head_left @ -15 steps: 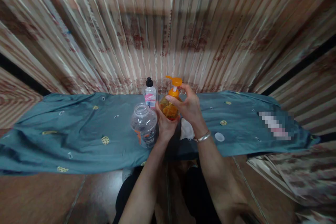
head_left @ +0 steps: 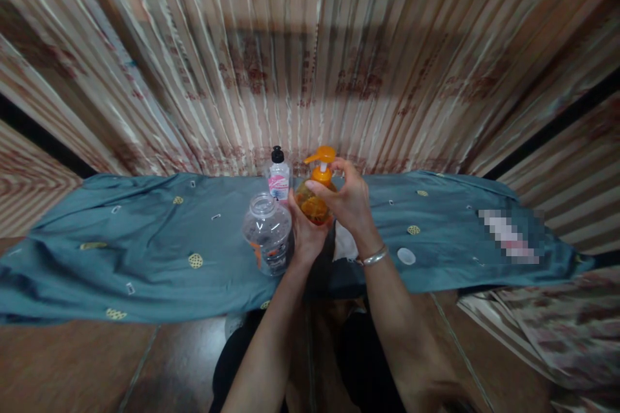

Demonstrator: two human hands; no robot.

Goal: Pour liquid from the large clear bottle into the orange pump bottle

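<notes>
A clear pump bottle [head_left: 312, 208] with amber contents and an orange pump head [head_left: 323, 154] is held upright over the cloth. My left hand [head_left: 310, 237] is closed around its lower body from the left and below. My right hand [head_left: 349, 199] is closed at its upper part, thumb across the shoulder beside the orange collar and fingers behind the neck. Left of my left hand stands a clear wide jar [head_left: 267, 232] without a lid. Behind the jar is a small clear bottle [head_left: 278, 184] with a pink label and a black cap.
A teal patterned cloth [head_left: 159, 226] covers the table. Right of my hands lie a white cloth piece [head_left: 345, 245], partly hidden by my wrist, and a white round lid [head_left: 406, 256]. A pixelated patch covers something at far right. A pleated curtain [head_left: 290, 64] hangs close behind.
The orange spout has swung slightly and now points lower and more towards me. Both hands keep their hold on the pump bottle. The whole view has shifted down a little.
</notes>
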